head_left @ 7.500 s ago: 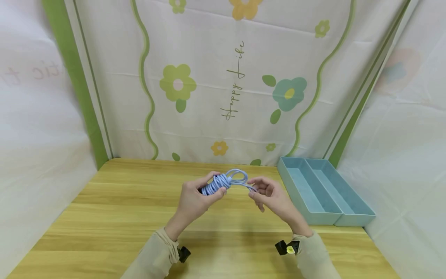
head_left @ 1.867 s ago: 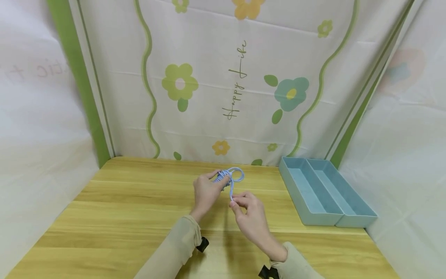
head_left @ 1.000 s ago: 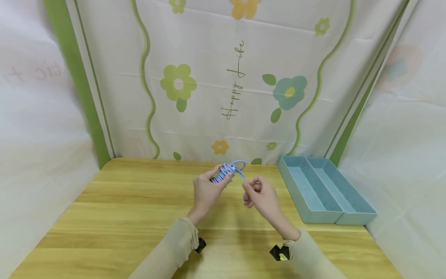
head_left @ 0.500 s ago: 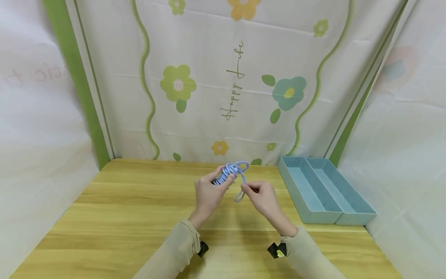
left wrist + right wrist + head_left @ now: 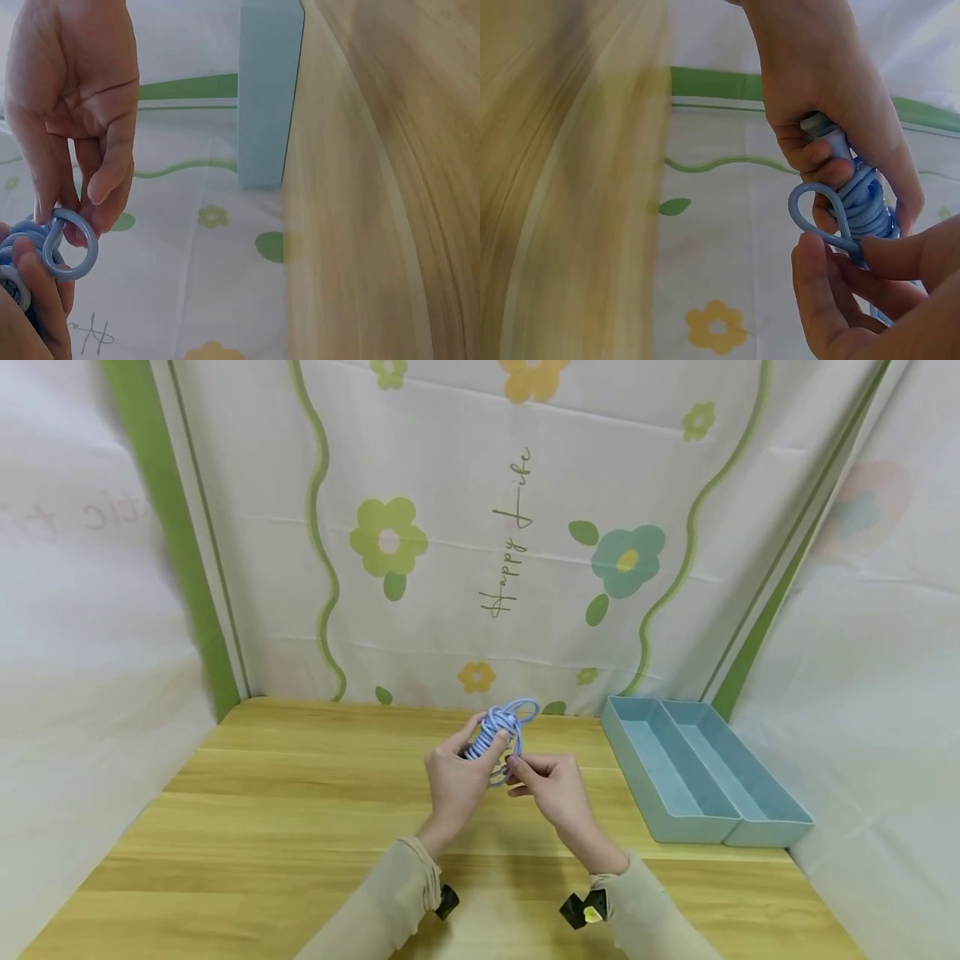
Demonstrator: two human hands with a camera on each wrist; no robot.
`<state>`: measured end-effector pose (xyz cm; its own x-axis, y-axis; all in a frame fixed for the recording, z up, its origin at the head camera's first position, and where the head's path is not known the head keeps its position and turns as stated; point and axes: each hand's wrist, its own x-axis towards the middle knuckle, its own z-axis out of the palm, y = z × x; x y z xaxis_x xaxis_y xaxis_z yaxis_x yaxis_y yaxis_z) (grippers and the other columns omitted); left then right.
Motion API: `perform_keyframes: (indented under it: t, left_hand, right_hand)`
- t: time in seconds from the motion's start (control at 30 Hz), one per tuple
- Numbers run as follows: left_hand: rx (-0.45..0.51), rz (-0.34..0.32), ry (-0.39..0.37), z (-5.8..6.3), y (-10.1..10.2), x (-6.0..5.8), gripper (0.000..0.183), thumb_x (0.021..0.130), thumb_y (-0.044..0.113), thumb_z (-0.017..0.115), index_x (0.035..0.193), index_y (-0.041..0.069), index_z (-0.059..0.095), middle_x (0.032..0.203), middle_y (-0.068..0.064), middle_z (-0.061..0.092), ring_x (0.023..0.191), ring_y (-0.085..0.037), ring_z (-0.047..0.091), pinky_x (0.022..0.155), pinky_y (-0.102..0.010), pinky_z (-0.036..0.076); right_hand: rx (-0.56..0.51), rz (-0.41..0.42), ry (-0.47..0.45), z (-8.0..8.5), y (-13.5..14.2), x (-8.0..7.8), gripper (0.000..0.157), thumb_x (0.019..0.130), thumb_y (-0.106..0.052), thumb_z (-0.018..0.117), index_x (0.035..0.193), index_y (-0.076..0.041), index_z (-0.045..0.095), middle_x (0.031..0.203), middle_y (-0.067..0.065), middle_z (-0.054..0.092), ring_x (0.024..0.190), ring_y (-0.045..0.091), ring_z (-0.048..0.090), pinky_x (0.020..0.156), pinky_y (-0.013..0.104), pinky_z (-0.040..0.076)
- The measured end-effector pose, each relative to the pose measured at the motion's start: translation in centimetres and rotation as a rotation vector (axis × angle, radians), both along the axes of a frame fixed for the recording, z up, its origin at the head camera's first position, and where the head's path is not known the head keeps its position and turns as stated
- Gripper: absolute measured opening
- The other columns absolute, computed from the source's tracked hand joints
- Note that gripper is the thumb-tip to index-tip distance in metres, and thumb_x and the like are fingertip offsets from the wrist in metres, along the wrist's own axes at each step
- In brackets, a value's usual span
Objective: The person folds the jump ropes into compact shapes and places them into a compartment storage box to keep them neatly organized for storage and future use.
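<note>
A light blue rope (image 5: pixel 497 723), wound in tight turns into a bundle, is held above the table in my left hand (image 5: pixel 459 783). Its thumb presses on the near side of the turns, with the fingers around the far side. A thicker, smooth handle-like end (image 5: pixel 819 126) pokes out of that grip in the right wrist view. Between thumb and fingertips, my right hand (image 5: pixel 561 789) pinches a loose length of the rope close beside the bundle. There the rope bends into a small loop (image 5: pixel 94 251). Another loop (image 5: pixel 534 710) stands out from the bundle's far end.
A pale blue tray (image 5: pixel 686 828) with two long compartments stands at the right of the wooden table (image 5: pixel 262 827). Behind the table hangs a white flowered curtain (image 5: pixel 442 610), with more white cloth on both sides.
My right hand has come in from the right, bringing the pinched rope down and leftward against the bundle. The left hand keeps its hold and has shifted slightly right.
</note>
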<state>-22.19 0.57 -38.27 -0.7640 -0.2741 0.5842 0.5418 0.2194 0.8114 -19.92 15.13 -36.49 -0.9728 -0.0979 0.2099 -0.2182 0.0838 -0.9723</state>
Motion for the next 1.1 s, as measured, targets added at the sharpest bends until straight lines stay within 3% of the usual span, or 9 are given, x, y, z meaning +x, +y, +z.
perform_keyframes:
  t: [0.27,0.37,0.57,0.73,0.93,1.1]
  left_hand:
    - [-0.025,0.1,-0.003,-0.4,0.3,0.3,0.044,0.085,0.048,0.075,0.119,0.02,0.074,0.078,0.004,0.071,0.045,-0.007,0.054,0.037,-0.027,0.043]
    - [-0.011,0.115,-0.005,-0.5,0.5,0.3,0.045,0.086,0.048,0.074,0.121,0.02,0.073,0.083,0.003,0.073,0.048,-0.007,0.055,0.038,-0.027,0.044]
    - [0.019,0.1,-0.037,-0.7,1.2,0.2,0.048,0.089,0.047,0.07,0.131,0.024,0.065,0.101,-0.002,0.072,0.067,-0.011,0.061,0.049,-0.028,0.051]
    - [-0.037,0.112,-0.042,-0.9,1.6,0.2,0.048,0.093,0.049,0.065,0.135,0.026,0.061,0.089,0.001,0.069,0.063,-0.011,0.053,0.049,-0.028,0.045]
    - [-0.126,0.084,0.059,-1.3,2.0,0.4,0.039,0.107,0.029,0.046,0.139,0.011,0.057,0.068,0.0,0.06,0.049,-0.008,0.043,0.04,-0.025,0.038]
    - [-0.193,0.05,0.075,-1.6,2.3,0.9,0.041,0.109,0.025,0.038,0.145,0.012,0.051,0.073,0.002,0.06,0.055,-0.007,0.046,0.045,-0.025,0.041]
  right_hand:
    - [-0.033,0.042,-0.03,-0.2,-0.4,0.0,0.02,0.098,-0.005,0.061,0.107,0.009,0.072,0.09,0.025,0.069,0.085,0.044,0.066,0.072,0.041,0.058]
    - [-0.032,0.063,-0.039,0.0,-0.5,0.2,0.023,0.1,-0.008,0.059,0.11,0.009,0.07,0.092,0.022,0.07,0.089,0.043,0.066,0.076,0.041,0.057]
    - [-0.083,0.141,-0.084,0.7,-0.7,0.4,0.034,0.103,-0.018,0.054,0.118,0.01,0.065,0.107,0.018,0.067,0.103,0.037,0.062,0.09,0.048,0.051]
    - [-0.101,0.113,-0.122,1.0,-0.6,0.2,0.038,0.102,-0.025,0.057,0.116,0.009,0.066,0.107,0.019,0.065,0.104,0.035,0.06,0.088,0.046,0.052]
    - [-0.114,0.087,-0.139,1.0,-0.3,-0.1,0.038,0.101,-0.027,0.058,0.112,0.009,0.067,0.106,0.019,0.065,0.102,0.036,0.06,0.084,0.044,0.054]
    - [-0.084,0.064,-0.131,0.8,0.1,-0.3,0.043,0.096,-0.031,0.067,0.12,0.004,0.066,0.112,0.013,0.067,0.1,0.025,0.064,0.083,0.039,0.054]
